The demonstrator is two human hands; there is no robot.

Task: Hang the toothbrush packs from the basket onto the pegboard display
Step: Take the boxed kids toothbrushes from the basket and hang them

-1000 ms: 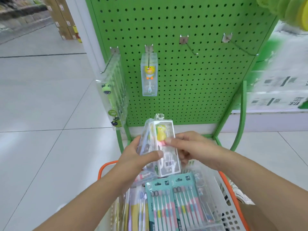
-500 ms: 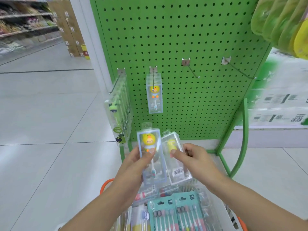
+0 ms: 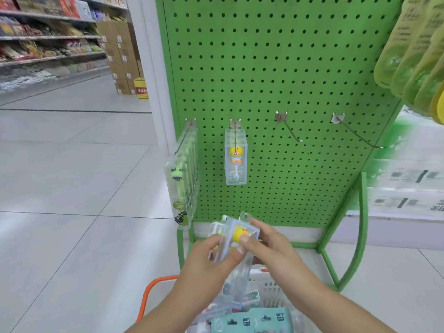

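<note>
A shop aisle has a green pegboard (image 3: 264,68). Low in front of it, over the basket (image 3: 271,289), the left hand (image 3: 206,263) and right hand (image 3: 271,246) both pinch clear duck toothbrush packs (image 3: 236,239). These look light, stiff and slippery. Best held by the edges, hang hole on top.

hands (image 3: 242,258) gripping toothbrush packs (image 3: 236,239), green pegboard (image 3: 276,68)
</note>
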